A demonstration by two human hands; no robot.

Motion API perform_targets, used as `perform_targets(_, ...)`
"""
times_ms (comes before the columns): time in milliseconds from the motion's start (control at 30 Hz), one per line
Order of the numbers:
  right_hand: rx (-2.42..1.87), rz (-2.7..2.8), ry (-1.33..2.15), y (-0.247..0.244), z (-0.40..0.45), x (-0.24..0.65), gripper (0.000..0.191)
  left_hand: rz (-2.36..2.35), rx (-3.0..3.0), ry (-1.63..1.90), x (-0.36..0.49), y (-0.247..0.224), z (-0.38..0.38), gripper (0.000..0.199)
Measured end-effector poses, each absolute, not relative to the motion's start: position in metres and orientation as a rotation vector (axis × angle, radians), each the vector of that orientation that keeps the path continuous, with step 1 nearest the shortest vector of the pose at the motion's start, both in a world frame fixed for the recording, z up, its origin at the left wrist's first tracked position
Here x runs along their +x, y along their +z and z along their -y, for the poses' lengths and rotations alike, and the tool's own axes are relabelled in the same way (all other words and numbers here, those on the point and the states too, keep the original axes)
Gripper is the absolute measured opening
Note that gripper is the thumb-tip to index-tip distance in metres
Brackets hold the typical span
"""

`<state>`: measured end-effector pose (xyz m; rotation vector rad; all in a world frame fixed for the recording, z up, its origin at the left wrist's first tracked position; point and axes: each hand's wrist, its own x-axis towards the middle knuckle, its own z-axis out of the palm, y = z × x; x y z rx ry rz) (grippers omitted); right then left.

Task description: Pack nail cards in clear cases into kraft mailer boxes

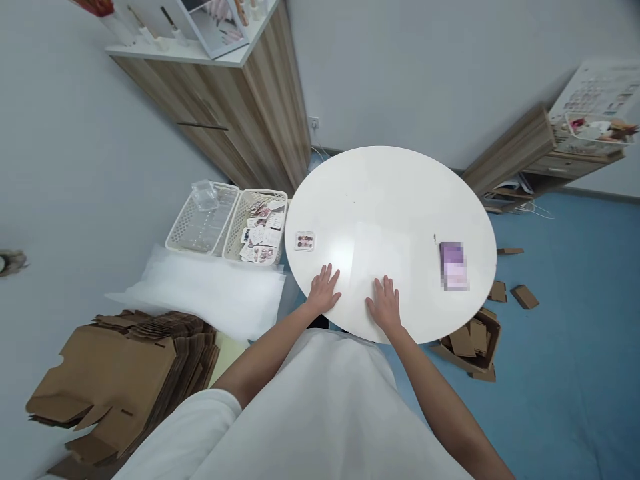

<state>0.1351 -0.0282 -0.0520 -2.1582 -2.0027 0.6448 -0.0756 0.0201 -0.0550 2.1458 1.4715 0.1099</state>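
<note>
My left hand (323, 291) lies flat near the front edge of a white round table (390, 180), fingers spread, holding nothing. To its right my right hand (385, 304) also rests on the tabletop, open, with the thumb apart. A small clear case with dark and pinkish pieces (305, 241) sits at the table's left side, just beyond my left hand. Over on the right side lies a purple, blurred-out packet (453, 265). A tiny brownish object (435, 238) is close to that packet; its kind is too small to make out.
Left of the table stand a white basket of small cards (263, 237) and a white basket with clear plastic boxes (197, 230). White sheets (215, 283) and stacked flat cardboard boxes (115, 380) are nearer. A carton of small brown boxes (473, 340) is on the floor, right. Wooden cabinets (225, 113) stand behind.
</note>
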Motion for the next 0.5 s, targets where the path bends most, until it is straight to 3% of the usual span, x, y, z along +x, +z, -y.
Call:
perform_targets(267,-1.881,1.873,1.056,-0.047,-0.054,0.045,0.062,-1.758,1.63,0.566,-0.158,-0.061,-0.077,0.072)
perform_targets(500,-1.692,1.333,1.565,-0.038,-0.097,-0.009,0.07,-1.687,1.145,0.712,-0.168,-0.063,-0.108,0.066)
